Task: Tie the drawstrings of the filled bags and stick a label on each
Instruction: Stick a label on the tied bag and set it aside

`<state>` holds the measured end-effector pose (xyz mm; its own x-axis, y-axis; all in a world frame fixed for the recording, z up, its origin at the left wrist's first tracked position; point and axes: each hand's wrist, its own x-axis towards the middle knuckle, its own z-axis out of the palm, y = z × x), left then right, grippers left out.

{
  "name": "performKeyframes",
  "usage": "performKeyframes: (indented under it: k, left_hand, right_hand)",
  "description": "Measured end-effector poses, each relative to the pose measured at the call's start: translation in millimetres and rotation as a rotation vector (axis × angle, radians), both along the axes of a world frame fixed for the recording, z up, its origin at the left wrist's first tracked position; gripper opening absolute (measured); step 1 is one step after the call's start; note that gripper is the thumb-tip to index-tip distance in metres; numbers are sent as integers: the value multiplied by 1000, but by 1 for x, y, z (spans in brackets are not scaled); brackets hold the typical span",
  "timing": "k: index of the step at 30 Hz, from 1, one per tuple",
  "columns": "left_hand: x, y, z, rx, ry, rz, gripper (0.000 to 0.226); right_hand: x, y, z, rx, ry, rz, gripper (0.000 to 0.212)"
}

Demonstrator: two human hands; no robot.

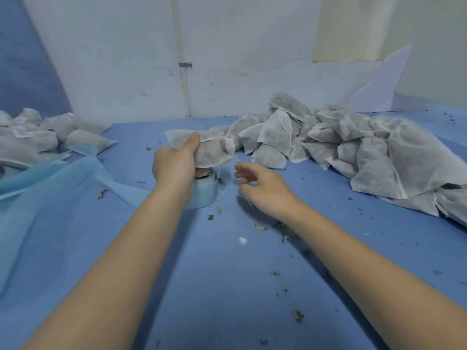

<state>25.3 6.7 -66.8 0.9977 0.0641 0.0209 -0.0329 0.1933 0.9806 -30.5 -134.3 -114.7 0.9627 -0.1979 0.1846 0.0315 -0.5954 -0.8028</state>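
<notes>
A filled bag (211,151) is lifted just above the label roll (204,190), its neck cinched by a drawstring (214,139). The left grip (174,165) clasps the bag's gathered top. Right of the roll, the right grip (262,188) hovers over the bench (227,286), fingers loosely spread, holding nothing.

A blue table (227,286) carries everything. On its right lies a heap of filled bags (366,147), drawstrings loose. A smaller heap (50,135) lies far left, some bags seemingly labelled. A pale blue strip (63,178) sprawls across the left side, running to a roll (204,190) near the middle. Dry crumbs (285,231) and a small white scrap (242,240) dot the surface.
</notes>
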Motion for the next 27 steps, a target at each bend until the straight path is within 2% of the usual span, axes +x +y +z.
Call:
performKeyframes:
  k: [2, 5, 8, 11, 14, 18, 23, 27]
  left_hand:
    - [8, 7, 0, 63, -19, 64, 21]
    - [18, 14, -2, 89, -4, 128, 33]
    - [23, 16, -4, 69, 37, 110, 31]
    - [23, 14, -5, 104, 48, 74, 38]
    - [22, 10, -5, 151, 25, 54, 40]
    - [18, 7, 0, 256, -35, 34, 40]
    - [15, 3, 0, 352, -62, 3, 34]
    - [14, 4, -6, 331, -33, 44, 44]
  right_hand:
    - [9, 9, 3, -102, 32, 77, 50]
    - [22, 21, 8, -154, 48, 133, 49]
    - [30, 27, 8, -163, 8, 189, 39]
    - [33, 28, 7, -195, -21, 189, 43]
    - [34, 31, 6, -173, -61, 179, 25]
    - [36, 36, 3, -108, -51, 132, 47]
    - [35, 44, -2, -30, -92, 77, 44]
    - [28, 45, -3, 16, -72, 9, 57]
